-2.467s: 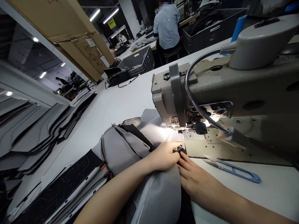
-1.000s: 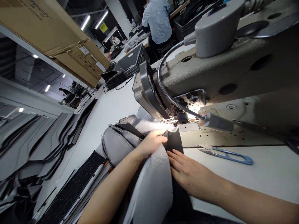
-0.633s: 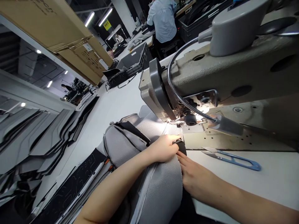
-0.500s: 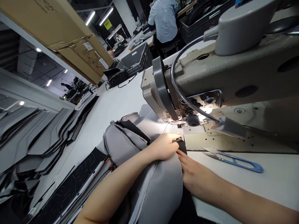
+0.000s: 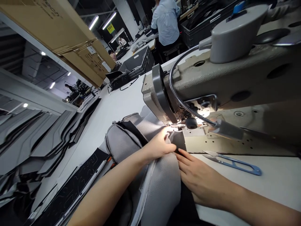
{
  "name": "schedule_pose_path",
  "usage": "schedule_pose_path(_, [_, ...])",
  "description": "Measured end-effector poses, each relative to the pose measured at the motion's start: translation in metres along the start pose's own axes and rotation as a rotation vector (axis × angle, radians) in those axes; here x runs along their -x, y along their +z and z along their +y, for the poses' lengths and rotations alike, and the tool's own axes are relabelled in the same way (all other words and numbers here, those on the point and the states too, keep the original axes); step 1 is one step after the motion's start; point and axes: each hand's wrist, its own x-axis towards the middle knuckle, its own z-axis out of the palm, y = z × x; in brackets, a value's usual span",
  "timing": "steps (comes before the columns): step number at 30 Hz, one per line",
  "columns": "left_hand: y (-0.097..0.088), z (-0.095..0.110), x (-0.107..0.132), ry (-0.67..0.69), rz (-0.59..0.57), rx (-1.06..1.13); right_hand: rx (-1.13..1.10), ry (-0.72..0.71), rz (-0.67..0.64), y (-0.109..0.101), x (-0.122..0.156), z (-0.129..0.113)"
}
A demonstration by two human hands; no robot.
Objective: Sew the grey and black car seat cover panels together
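Grey mesh fabric (image 5: 162, 188), sewn into a bulky piece with dark lining, lies bunched under the needle area of a sewing machine (image 5: 150, 91). My left hand (image 5: 161, 146) is closed on the fabric just in front of the presser foot, thumb and fingers pinching its edge. A black strip of material (image 5: 178, 141) shows beside that edge, below the foot. My right hand (image 5: 197, 177) lies flat at the right border of the fabric, fingers stretched out and touching it; its thumb is hidden. Blue-handled thread snips (image 5: 237, 163) rest on the table to the right.
Stacked grey panels (image 5: 51, 131) and a black printed panel (image 5: 72, 188) lie to the left. Behind are a cardboard box (image 5: 82, 59) and a grey crate (image 5: 138, 61). A flexible lamp (image 5: 174, 75) curves before the machine. A person (image 5: 166, 23) sits further back.
My left hand has shifted left and its grip on the fabric edge has changed, uncovering more of the black strip. My right hand's fingers have spread and straightened. The view has shifted slightly.
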Motion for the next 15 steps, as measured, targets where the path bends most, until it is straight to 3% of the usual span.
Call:
schedule_pose_path(2, [-0.006, 0.001, 0.013, -0.085, -0.027, 0.061, -0.016, -0.035, -0.048, -0.006, 0.003, -0.004])
schedule_pose_path(5, [-0.012, 0.001, 0.025, -0.116, -0.046, -0.072, -0.058, -0.084, -0.109, -0.011, 0.006, -0.009])
schedule_pose_path(11, [-0.004, 0.007, 0.031, 0.089, 0.091, -0.621, -0.208, -0.054, -0.130, -0.009, 0.004, -0.014])
schedule_pose_path(15, [0.014, 0.002, 0.032, 0.121, 0.065, -1.024, -0.183, -0.055, -0.117, -0.009, 0.004, -0.014])
